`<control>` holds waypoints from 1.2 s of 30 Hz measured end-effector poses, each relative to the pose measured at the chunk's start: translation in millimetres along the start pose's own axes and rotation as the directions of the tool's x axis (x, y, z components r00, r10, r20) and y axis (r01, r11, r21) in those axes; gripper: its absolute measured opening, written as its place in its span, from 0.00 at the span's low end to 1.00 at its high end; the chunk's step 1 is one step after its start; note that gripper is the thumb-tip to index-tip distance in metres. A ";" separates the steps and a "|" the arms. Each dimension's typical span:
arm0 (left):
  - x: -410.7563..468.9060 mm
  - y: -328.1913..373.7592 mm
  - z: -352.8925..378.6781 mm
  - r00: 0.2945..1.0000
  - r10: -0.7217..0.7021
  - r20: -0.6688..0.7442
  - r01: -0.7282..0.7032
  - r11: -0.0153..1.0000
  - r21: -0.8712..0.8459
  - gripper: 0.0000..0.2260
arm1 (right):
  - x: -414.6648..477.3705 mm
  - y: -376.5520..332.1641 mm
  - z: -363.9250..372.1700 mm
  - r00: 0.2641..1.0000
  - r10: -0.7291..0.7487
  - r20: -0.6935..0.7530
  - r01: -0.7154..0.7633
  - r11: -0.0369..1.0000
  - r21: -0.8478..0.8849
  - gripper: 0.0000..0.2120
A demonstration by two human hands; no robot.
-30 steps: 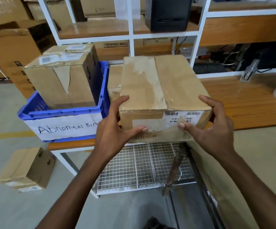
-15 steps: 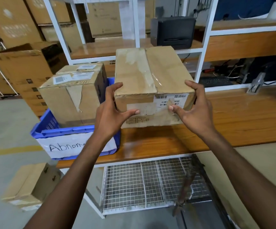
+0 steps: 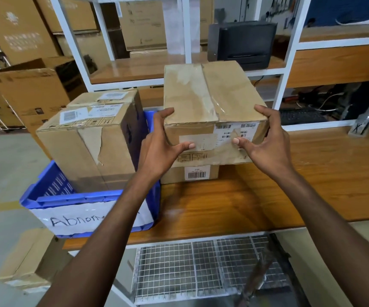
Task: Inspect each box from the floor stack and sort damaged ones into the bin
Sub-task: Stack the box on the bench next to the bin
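Head view: taped box (image 3: 210, 103) held just right of the blue bin (image 3: 79, 199), above the counter (image 3: 289, 185) — left hand (image 3: 157, 149) and right hand (image 3: 265, 142) each with grip clamped on a front corner. Two boxes (image 3: 84, 140) already in the bin; one floor box (image 3: 24, 260) below it looks left to check. Bin label (image 3: 86, 216) half-covered by the forearm (image 3: 103, 229); held box's underside hidden — contact with the barcode box (image 3: 192, 172) beneath unclear.

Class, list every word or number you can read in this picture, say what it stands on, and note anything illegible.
"Abnorm": handwritten on the white sheet on the blue bin; the rest is covered.
Printed labels on the held box, the box beneath it and the box in the bin: too small or blurred to read.
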State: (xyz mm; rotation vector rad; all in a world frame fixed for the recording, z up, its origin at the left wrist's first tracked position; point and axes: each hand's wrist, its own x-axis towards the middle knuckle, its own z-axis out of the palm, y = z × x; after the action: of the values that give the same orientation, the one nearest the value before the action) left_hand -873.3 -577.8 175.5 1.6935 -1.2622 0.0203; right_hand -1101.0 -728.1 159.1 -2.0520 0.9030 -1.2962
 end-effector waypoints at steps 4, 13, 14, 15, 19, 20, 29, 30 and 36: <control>28.1 -7.4 18.6 1.000 -0.002 -0.010 0.002 1.000 0.004 0.43 | 28.9 16.9 4.3 1.000 0.011 0.004 -0.012 1.000 0.007 0.41; 68.4 -16.1 41.0 0.999 -0.022 -0.045 0.025 0.998 0.061 0.43 | 78.0 44.0 16.0 0.999 0.018 0.040 -0.020 0.999 0.031 0.42; 71.1 -17.4 39.7 0.998 -0.029 -0.047 0.032 0.997 0.071 0.42 | 80.6 45.7 19.8 0.999 0.024 0.047 -0.026 0.999 0.038 0.42; 73.4 -18.7 38.3 0.998 -0.034 -0.048 0.038 0.996 0.080 0.42 | 82.8 47.6 23.8 0.998 0.029 0.054 -0.032 0.998 0.047 0.42; 80.3 -26.3 30.1 0.998 -0.036 -0.048 0.042 0.991 0.127 0.42 | 89.0 52.6 42.3 0.997 0.020 0.073 -0.025 0.997 0.070 0.42; 81.8 -28.1 28.5 0.998 -0.041 -0.043 0.047 0.989 0.139 0.42 | 89.2 54.6 46.1 0.997 0.025 0.074 -0.031 0.997 0.073 0.42; 94.1 -52.0 8.4 0.998 -0.039 -0.041 0.048 0.966 0.254 0.38 | 87.2 44.5 88.4 0.995 0.055 0.079 -0.059 0.997 0.047 0.41; 93.8 -55.1 6.7 0.998 -0.045 -0.044 0.055 0.965 0.257 0.38 | 87.6 43.2 93.7 0.995 0.054 0.081 -0.058 0.998 0.040 0.41; 92.0 -70.2 4.8 0.996 -0.082 -0.042 0.090 0.967 0.238 0.36 | 92.7 39.9 109.8 0.993 0.038 0.112 -0.036 0.999 -0.016 0.40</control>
State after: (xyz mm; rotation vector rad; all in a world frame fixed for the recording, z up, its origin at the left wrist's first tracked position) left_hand -781.9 -648.9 173.7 1.9462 -1.1988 0.1531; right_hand -981.3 -814.8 138.2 -2.0859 0.8971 -1.1461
